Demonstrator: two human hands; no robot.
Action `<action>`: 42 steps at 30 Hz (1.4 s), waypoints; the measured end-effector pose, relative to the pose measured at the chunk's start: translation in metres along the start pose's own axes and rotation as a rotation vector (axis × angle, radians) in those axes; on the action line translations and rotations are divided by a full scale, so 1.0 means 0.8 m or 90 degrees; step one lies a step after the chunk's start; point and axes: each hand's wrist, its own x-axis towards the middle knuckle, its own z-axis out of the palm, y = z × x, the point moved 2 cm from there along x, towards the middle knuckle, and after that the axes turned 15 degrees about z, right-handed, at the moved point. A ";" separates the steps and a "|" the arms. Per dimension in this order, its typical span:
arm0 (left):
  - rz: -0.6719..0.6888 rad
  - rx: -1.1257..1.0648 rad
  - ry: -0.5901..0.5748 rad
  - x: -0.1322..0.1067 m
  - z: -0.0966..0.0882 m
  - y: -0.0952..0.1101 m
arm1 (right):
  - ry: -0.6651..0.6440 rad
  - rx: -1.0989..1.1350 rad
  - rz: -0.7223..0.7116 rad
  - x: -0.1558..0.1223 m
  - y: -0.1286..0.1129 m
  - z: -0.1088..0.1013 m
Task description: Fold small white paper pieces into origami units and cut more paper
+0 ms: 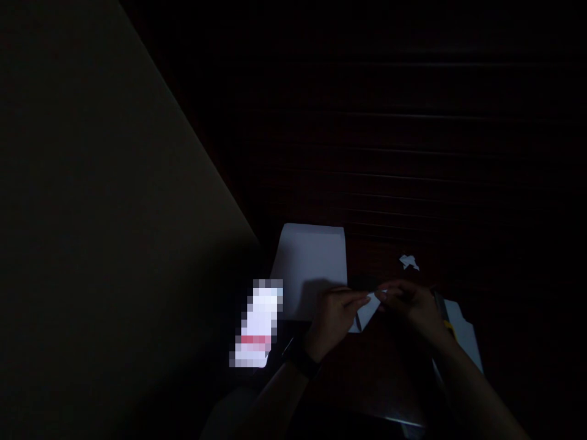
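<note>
A small piece of folded white paper (368,313) is pinched between my two hands, above the dark table. My left hand (334,318) grips its upper left edge with thumb and fingers closed. At the upper right corner, my right hand (413,305) pinches the same paper. A dark band circles my left wrist. Behind my left hand lies a large white sheet (312,256), and the hand's shadow falls across it. The room is very dark, so finer folds of the paper cannot be made out.
A lit, blurred-out screen (259,321) glows to the left of my left hand. Torn white paper scraps (409,262) lie beyond my right hand. Partly behind my right forearm are more white paper (463,333) and a yellow-and-dark item (449,327). A pale wall (114,214) borders the left.
</note>
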 end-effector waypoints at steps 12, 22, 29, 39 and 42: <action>-0.010 -0.007 0.004 -0.002 0.003 0.002 | -0.027 0.161 0.098 0.007 0.009 0.001; -0.028 -0.017 0.025 -0.004 0.007 0.002 | -0.024 0.176 0.121 0.013 0.015 -0.001; -0.026 -0.025 0.038 -0.004 0.007 0.001 | -0.040 0.198 0.131 0.016 0.016 -0.002; -0.087 -0.067 0.080 -0.005 0.008 -0.001 | -0.010 0.145 0.074 -0.007 0.004 0.025; -0.085 -0.082 0.079 -0.004 0.008 -0.001 | -0.016 0.138 0.075 -0.009 0.004 0.028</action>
